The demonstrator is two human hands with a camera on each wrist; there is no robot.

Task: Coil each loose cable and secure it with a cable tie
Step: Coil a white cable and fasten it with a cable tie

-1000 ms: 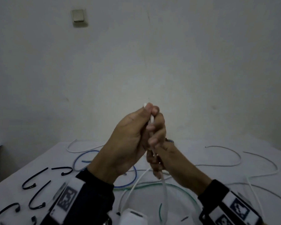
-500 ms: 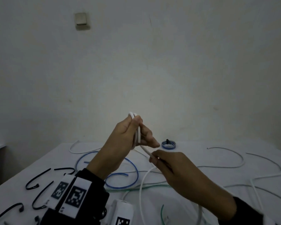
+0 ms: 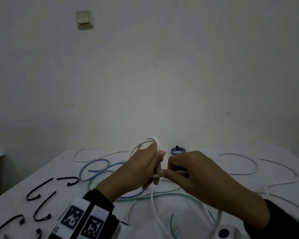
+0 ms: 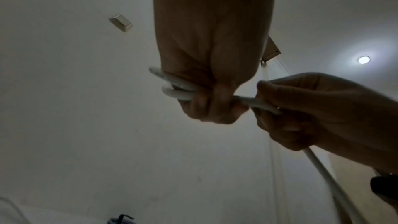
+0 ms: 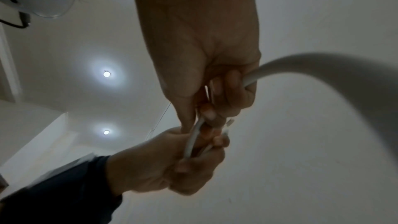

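My left hand [image 3: 145,168] grips a small coil of white cable [image 3: 149,141], whose loops stick up above the fingers. In the left wrist view two turns of the white cable [image 4: 176,89] pass through the left hand [image 4: 211,98]. My right hand [image 3: 188,171] pinches the same cable just right of the coil, and the slack runs down from it toward the table [image 3: 155,213]. The right wrist view has the right hand [image 5: 215,101] gripping the cable [image 5: 301,64] against the left hand [image 5: 189,159]. Black cable ties [image 3: 41,187] lie at the left of the table.
Loose blue [image 3: 93,166], green [image 3: 171,195] and white [image 3: 240,163] cables sprawl over the white table [image 3: 41,169]. A small blue coil bound with a black tie [image 3: 178,150] sits at the back, near the wall.
Both hands have dropped lower toward the table. The right hand went down along the cable and came back up to the left hand, and the coil now has another loop.
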